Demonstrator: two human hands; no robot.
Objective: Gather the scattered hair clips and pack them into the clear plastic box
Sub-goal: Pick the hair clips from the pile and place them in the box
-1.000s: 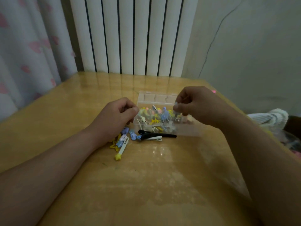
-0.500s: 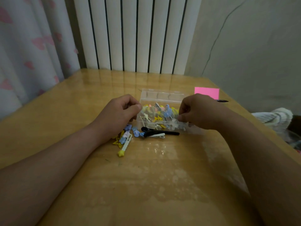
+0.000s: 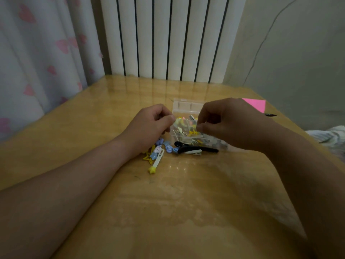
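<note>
The left hand [image 3: 151, 126] sits at the left wall of the clear plastic box [image 3: 186, 105], fingers curled and thumb against the wall. It is judged to be steadying the box, which is sound practice, since a light box would slide on the glossy table [image 3: 168, 212]. Unpacked clips lie just in front of the box: a yellow star clip [image 3: 146, 157], a white clip with a star tip [image 3: 158, 160], small blue clips [image 3: 169, 148] and a long black clip [image 3: 197, 148] beside the front wall. The long ones should go in lengthwise. The packed clips [image 3: 183, 131] already reach near rim level. The right hand [image 3: 231, 124] hangs over the open top, thumb and forefinger brought together in a pinch, the other fingers curled. Any release should be made low and inside the walls to avoid spillage. Not determinable: whether the left hand grips the box or merely touches it, and whether the right pinch holds a clip. The right hand covers the box's right end, partly hides the pink paper [image 3: 256, 105] and cuts off the pen [image 3: 270, 114].
</note>
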